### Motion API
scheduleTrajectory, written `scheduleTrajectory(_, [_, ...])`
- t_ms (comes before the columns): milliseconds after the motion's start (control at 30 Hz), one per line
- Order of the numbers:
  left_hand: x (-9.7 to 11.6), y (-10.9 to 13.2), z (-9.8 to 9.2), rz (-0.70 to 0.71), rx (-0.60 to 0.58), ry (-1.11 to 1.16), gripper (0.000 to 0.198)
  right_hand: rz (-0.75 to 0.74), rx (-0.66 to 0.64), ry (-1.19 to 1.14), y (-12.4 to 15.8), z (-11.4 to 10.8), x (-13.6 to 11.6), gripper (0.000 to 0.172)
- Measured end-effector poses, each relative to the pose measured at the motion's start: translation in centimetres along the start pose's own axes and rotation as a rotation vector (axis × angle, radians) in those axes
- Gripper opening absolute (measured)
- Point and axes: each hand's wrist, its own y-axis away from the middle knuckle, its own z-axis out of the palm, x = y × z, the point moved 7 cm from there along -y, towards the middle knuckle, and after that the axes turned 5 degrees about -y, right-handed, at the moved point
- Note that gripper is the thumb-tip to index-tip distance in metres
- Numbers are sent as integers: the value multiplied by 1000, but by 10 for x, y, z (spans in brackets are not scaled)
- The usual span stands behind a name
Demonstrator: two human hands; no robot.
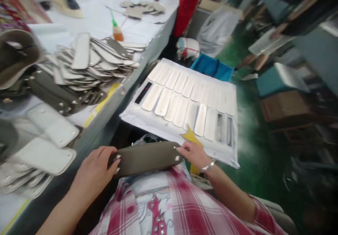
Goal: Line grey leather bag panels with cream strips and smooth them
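A long olive-green panel [149, 158] with rounded ends and small metal studs is held across my lap. My left hand [97, 164] grips its left end, thumb on the face and fingers behind. At the other end my right hand [194, 153] pinches the edge by a stud. Just past the panel lies a white board [161, 125] bearing rows of pale rounded strips [179, 110]. Part of a yellow piece [192, 136] shows beside my right hand. White panels with studs [43, 155] are stacked on the table to my left.
The white worktable [95, 20] carries a heap of pale strips [87, 64], olive pieces [50, 90] and a green-tipped bottle [117, 33]. Beyond the board sits a blue crate [211, 67]. Cardboard boxes [285, 104] stand right, near another person's legs [255, 61].
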Motion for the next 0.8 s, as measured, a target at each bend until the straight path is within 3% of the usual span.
scheduleTrajectory(67, [47, -11, 6, 241, 100, 29, 37, 8, 9, -12, -1, -3, 2, 29])
scheduleTrajectory(133, [99, -19, 21, 457, 95, 71, 53, 13, 23, -21, -1, -5, 3, 28])
scheduleTrajectory(200, [142, -26, 42, 581, 32, 70, 71, 7, 27, -29, 1, -7, 2, 28])
scheduleTrajectory(267, [168, -34, 60, 608, -28, 52, 82, -1, 26, -31, 3, -8, 3, 27])
scheduleTrajectory(400, [180, -46, 75, 553, -73, 30, 83, -10, 30, -28, 3, -9, 7, 27])
scheduleTrajectory(800, [182, -50, 72, 499, -68, 36, 70, -2, 11, -12, 4, -11, 8, 28])
